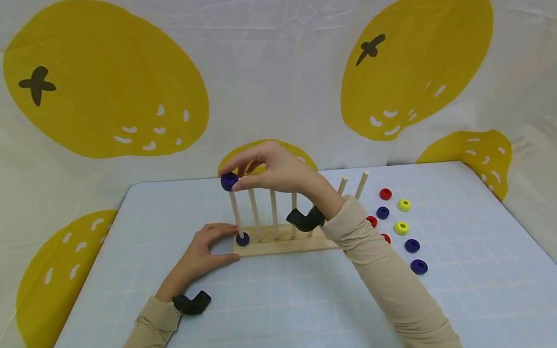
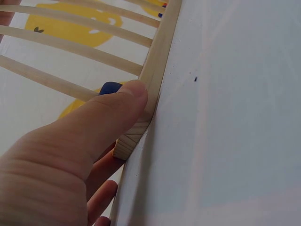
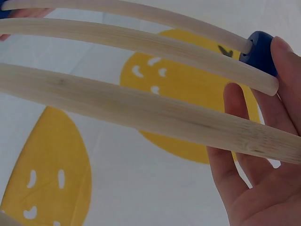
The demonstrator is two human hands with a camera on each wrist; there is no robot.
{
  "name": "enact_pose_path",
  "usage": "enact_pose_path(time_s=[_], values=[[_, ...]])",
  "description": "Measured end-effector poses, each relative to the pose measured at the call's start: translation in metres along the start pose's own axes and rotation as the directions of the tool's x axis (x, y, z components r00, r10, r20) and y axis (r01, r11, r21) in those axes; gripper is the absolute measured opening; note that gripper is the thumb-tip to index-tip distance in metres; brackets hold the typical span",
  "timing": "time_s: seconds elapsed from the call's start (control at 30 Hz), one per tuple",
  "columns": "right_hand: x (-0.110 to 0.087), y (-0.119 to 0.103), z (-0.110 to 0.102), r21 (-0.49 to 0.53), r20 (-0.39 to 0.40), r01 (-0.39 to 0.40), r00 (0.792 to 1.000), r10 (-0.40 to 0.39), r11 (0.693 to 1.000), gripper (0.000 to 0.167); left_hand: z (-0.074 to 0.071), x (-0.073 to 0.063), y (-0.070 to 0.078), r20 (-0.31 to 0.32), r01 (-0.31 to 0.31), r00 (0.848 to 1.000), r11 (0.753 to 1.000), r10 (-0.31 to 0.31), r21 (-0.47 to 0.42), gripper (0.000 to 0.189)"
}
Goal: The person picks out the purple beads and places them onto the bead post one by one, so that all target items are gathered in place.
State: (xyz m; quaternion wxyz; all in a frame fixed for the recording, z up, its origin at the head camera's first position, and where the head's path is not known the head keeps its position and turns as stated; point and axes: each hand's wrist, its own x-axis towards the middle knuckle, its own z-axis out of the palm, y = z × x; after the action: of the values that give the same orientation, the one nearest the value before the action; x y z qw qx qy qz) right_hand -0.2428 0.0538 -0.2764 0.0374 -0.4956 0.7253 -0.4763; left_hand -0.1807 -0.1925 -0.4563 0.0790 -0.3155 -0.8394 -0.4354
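At the top of the leftmost peg [image 1: 236, 212], my right hand [image 1: 280, 168] pinches a dark blue ring [image 1: 229, 181] between thumb and fingers. In the right wrist view the peg's tip is at the hole of that blue ring [image 3: 261, 55]. A second blue ring [image 1: 242, 239] sits at the foot of the same peg. My left hand [image 1: 199, 252] grips the left end of the wooden peg stand [image 1: 283, 246], thumb on the near side and fingers behind. The left wrist view shows the thumb [image 2: 134, 92] pressed against the base. The other visible pegs carry no rings.
Right of the stand lie several loose rings: red ones such as a red ring [image 1: 385, 194], yellow ones such as a yellow ring [image 1: 401, 228], and blue ones such as a blue ring [image 1: 418, 266]. My right forearm [image 1: 387, 274] crosses over the stand's right part. A lemon-print cloth [image 1: 272, 77] hangs behind the table.
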Motion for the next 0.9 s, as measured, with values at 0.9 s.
enact_pose_path(time_s=[0.9], values=[[0.002, -0.006, 0.001, -0.167, 0.079, -0.116, 0.988, 0.131, 0.979, 0.025, 0.009, -0.005, -0.041, 0.031, 0.049, 0.998, 0.999, -0.048, -0.014, 0.057]])
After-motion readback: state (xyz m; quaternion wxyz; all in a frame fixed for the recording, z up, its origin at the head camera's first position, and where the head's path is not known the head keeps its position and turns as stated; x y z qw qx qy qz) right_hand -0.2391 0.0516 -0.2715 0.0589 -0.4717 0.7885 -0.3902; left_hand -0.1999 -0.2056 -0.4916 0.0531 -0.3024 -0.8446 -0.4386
